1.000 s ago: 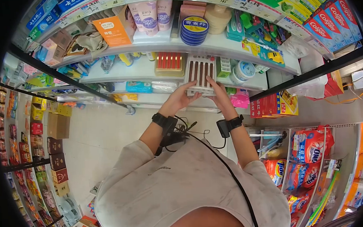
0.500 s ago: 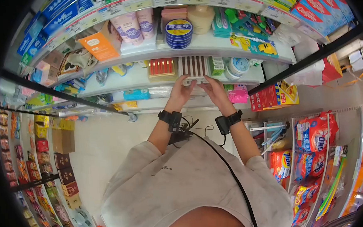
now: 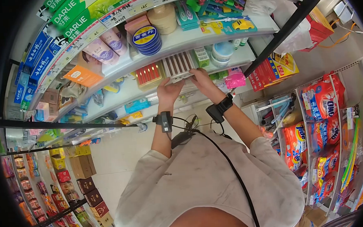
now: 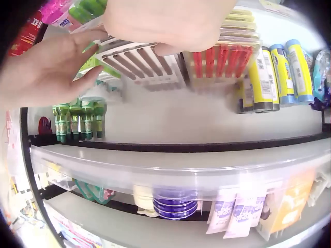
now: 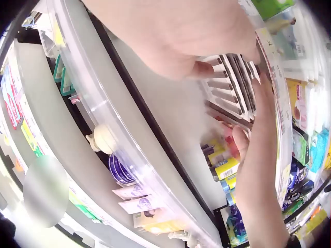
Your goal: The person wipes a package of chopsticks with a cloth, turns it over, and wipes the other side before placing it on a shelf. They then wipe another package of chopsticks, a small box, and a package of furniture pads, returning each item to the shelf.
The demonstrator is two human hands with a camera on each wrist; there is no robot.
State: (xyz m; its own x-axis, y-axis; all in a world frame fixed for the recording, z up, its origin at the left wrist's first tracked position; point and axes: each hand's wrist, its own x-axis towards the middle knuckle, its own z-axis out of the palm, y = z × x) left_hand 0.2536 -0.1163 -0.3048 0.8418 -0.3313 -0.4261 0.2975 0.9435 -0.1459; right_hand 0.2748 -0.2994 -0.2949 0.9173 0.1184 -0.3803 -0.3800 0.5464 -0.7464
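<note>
A stack of flat white boxes with brown strips on top (image 3: 178,63) sits on the lower shelf (image 3: 124,98). My left hand (image 3: 169,91) grips its near left corner, and my right hand (image 3: 207,86) holds the near right corner. In the left wrist view, a left fingertip lies along the edge of the striped boxes (image 4: 139,63). From the right wrist, a right digit reaches over the striped face (image 5: 225,85) and several layers show at its side. Right beside the stack, on its left, stands a clear case with red strips (image 3: 149,75).
A small green and white box (image 3: 201,57) and a round white-blue tub (image 3: 222,53) flank the stack on the right. The upper shelf edge (image 3: 145,59) overhangs behind, carrying blue tins (image 3: 147,40) and pink tubes (image 3: 103,49). A black post (image 3: 288,28) slants at the right.
The stack, held up closer to the body at first, has gone back and down onto the shelf beside the red-striped case. The head view has turned, and both hands stay at the stack.
</note>
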